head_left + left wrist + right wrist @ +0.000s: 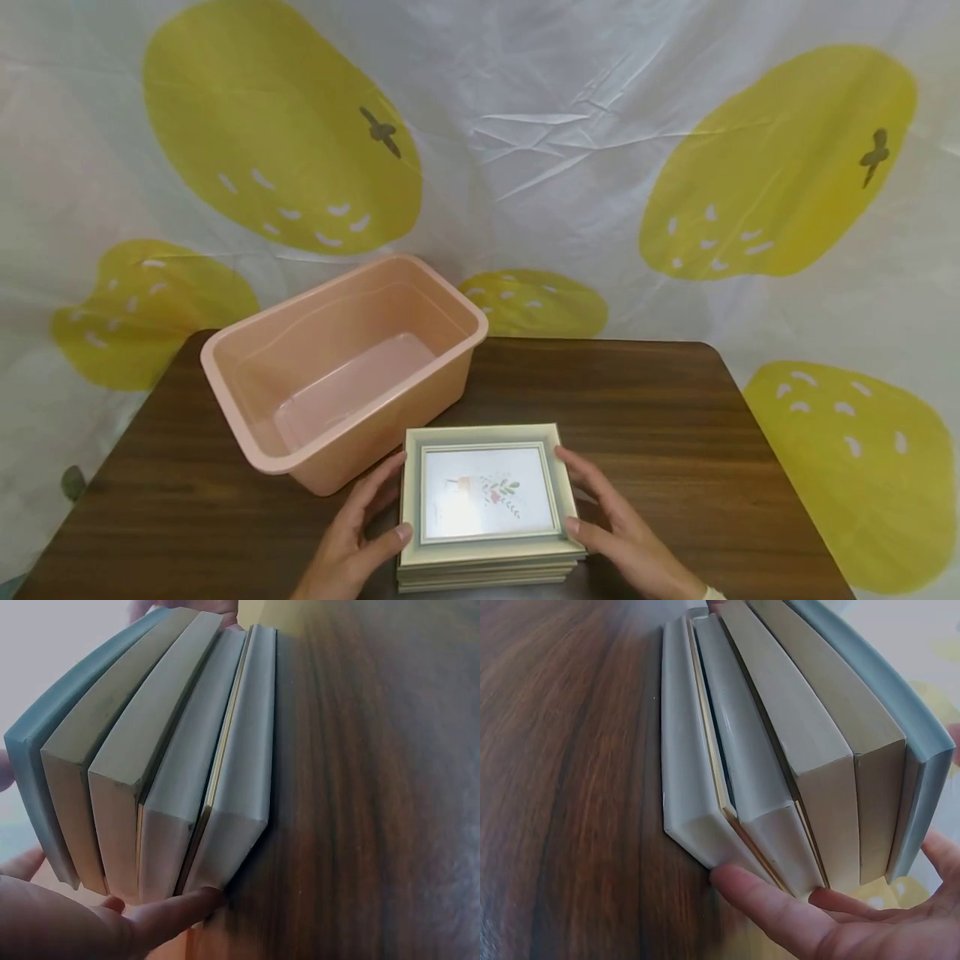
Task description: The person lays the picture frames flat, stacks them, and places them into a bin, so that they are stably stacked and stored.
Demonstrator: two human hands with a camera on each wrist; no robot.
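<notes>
A picture frame (483,492) with a cream and blue-grey border lies on top of a stack of several frames (487,573) near the table's front edge. Its picture shows a small plant print, partly washed out by glare. My left hand (358,525) touches the stack's left side, thumb near the front and fingers farther back. On the opposite side, my right hand (618,525) touches it in the same way. In both wrist views the stacked frames (187,742) have pale, tan and bluish edges, and a fingertip (735,881) reaches the lowest one.
A pink plastic bin (442,379) stands behind and left of the stack, with nothing seen inside. Dark wood-grain tabletop (675,433) extends to the right. Behind the table hangs a white cloth (540,167) printed with yellow fruit.
</notes>
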